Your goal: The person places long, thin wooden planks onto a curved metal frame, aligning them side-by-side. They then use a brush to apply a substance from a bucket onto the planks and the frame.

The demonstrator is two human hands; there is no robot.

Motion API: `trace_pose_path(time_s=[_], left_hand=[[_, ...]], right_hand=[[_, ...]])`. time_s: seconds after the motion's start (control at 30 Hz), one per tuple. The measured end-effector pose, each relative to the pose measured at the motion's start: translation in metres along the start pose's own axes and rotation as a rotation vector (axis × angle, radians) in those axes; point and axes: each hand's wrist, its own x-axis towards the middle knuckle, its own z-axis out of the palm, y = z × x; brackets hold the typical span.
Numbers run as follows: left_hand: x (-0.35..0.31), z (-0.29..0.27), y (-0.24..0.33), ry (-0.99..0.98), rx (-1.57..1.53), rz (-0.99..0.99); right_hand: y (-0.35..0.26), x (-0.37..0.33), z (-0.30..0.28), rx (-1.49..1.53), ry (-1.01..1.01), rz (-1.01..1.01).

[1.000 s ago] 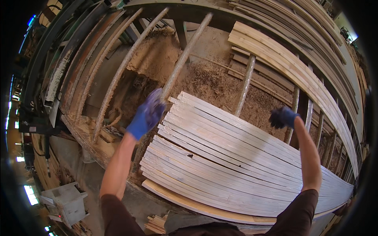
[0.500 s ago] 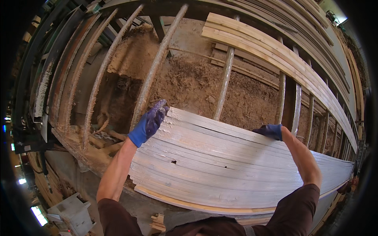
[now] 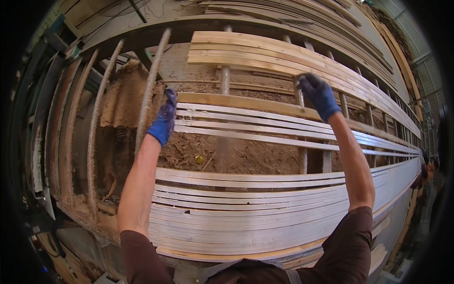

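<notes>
Your left hand (image 3: 163,119) and right hand (image 3: 319,95) have moved forward with several white boards (image 3: 257,126), just right of the left fingers (image 3: 170,98); I can't tell either grip. Uneven pushing could skew them.

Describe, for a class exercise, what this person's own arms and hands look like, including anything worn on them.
The left hand and right hand wear matching gloves, blue toward the wrist and dark purple over the fingers. The forearms are bare. Short, plain, dark brown sleeves cover the upper arms.
</notes>
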Motion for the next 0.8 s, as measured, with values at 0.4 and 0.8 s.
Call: trace_pose_path(time_s=[0.4,0.8], left_hand=[[-0.006,0.027,0.054,0.060,0.034,-0.455],[0.052,0.031,0.031,-0.103,0.245,0.031]], right_hand=[[0.048,-0.168,0.014,-0.556,-0.604,0.286],[0.087,-0.093,0.084,0.516,0.024,0.732]])
